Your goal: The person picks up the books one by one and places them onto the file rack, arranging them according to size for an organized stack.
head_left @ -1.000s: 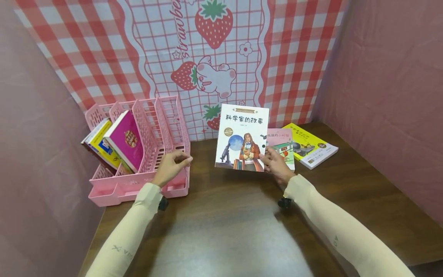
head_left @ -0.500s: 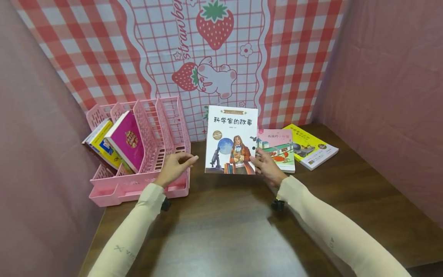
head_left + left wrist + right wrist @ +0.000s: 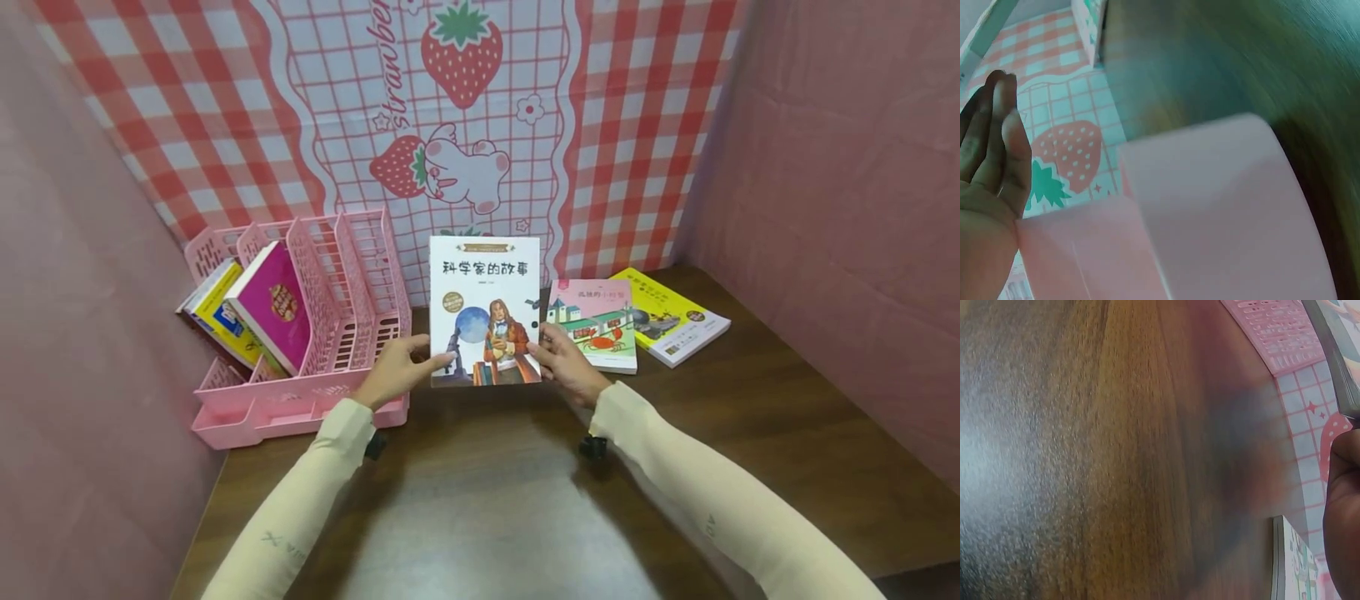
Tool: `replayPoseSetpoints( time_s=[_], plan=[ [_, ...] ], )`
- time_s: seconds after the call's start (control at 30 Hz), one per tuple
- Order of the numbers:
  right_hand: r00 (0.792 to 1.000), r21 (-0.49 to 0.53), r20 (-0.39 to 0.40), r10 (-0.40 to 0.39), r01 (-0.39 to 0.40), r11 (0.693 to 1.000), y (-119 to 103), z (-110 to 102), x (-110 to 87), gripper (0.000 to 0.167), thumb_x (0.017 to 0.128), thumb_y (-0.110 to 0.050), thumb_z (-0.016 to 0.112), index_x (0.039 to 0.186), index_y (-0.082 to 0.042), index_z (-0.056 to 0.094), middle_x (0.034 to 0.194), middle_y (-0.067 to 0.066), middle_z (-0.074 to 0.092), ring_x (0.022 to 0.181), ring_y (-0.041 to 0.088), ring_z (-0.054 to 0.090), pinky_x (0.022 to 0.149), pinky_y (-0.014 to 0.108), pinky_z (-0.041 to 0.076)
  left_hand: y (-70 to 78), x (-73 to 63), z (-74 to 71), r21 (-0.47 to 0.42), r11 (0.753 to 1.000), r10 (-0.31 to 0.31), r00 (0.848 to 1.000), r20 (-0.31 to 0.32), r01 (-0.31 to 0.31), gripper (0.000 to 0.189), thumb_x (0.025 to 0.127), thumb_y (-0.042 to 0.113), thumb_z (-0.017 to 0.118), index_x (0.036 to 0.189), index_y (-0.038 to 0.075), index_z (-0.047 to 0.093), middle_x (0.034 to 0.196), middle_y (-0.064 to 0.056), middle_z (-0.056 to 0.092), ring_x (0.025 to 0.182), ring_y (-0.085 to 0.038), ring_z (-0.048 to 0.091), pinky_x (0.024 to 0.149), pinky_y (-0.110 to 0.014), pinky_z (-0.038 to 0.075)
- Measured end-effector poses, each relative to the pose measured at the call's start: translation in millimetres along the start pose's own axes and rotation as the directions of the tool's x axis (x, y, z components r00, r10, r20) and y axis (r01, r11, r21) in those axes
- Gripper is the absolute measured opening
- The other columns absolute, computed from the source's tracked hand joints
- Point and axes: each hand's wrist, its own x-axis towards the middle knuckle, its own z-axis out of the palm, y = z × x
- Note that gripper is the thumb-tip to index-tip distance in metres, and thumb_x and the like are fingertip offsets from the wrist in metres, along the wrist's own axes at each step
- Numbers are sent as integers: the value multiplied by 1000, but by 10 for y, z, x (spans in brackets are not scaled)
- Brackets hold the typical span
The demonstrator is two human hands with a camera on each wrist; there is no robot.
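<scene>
A white picture book (image 3: 485, 312) with a robed, long-haired figure and a blue globe on its cover is held up, front toward the head camera. My right hand (image 3: 573, 367) grips its lower right edge, thumb on the cover. At its lower left, my left hand (image 3: 397, 367) reaches in, its thumb overlapping the cover in the head view. In the left wrist view the fingers of the left hand (image 3: 991, 150) are fairly straight, with the book's edge (image 3: 982, 40) just beyond the fingertips. The right wrist view catches only part of the right hand (image 3: 1344, 512) below the book (image 3: 1338, 362).
A pink slotted book rack (image 3: 300, 408) stands at left, holding a magenta book (image 3: 277, 308) and a yellow book (image 3: 228, 317) among others. On the wooden table (image 3: 480, 500) at right lie a pink crab-cover book (image 3: 596, 325) and a yellow-covered book (image 3: 671, 317). A strawberry cloth (image 3: 465, 125) hangs behind.
The right hand has carried the white picture book leftward and slightly down, uncovering more of the crab-cover book. The left hand has moved right, up to the book's left edge.
</scene>
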Motion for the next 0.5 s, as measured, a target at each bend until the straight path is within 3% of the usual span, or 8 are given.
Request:
replayPoseSetpoints(
  time_s=[0.17, 0.23, 0.37, 0.5],
  plan=[
    [1000, -6, 2, 5, -5, 1000, 2, 19, 15, 8, 109, -12, 50, 114, -8, 44, 80, -1, 45, 54, 7, 38, 50, 23, 32, 13, 19, 12, -106, 994, -34, 999, 14, 36, 32, 93, 35, 78, 80, 9, 64, 66, -2, 54, 57, -13, 45, 55, -28, 40],
    [1000, -19, 2, 3, -3, 1000, 1, 18, 22, 8, 109, -12, 49, 113, -7, 43, 79, 0, 44, 55, 8, 38, 50, 22, 33, 26, 22, 9, -149, 986, -68, 996, 56, 75, 27, 93, 30, 79, 91, 5, 71, 74, -3, 64, 61, -14, 50, 58, -30, 46],
    [1000, -20, 3, -5, 5, 1000, 9, 16, 25, 10, 109, -11, 49, 109, -6, 41, 76, 0, 39, 54, 8, 37, 50, 22, 32, 32, 13, 13, -189, 974, -105, 986, 131, 129, 26, 92, 27, 80, 103, 4, 75, 79, -5, 68, 64, -15, 51, 59, -33, 47],
    [1000, -18, -1, 3, -4, 1000, 30, 39, 25, 12, 109, -14, 51, 113, -5, 44, 73, -1, 39, 53, 8, 38, 48, 23, 32, 21, -10, 43, -227, 969, -78, 992, 101, 99, 22, 93, 23, 79, 101, 3, 74, 76, -6, 67, 60, -16, 54, 56, -40, 51]
  ],
)
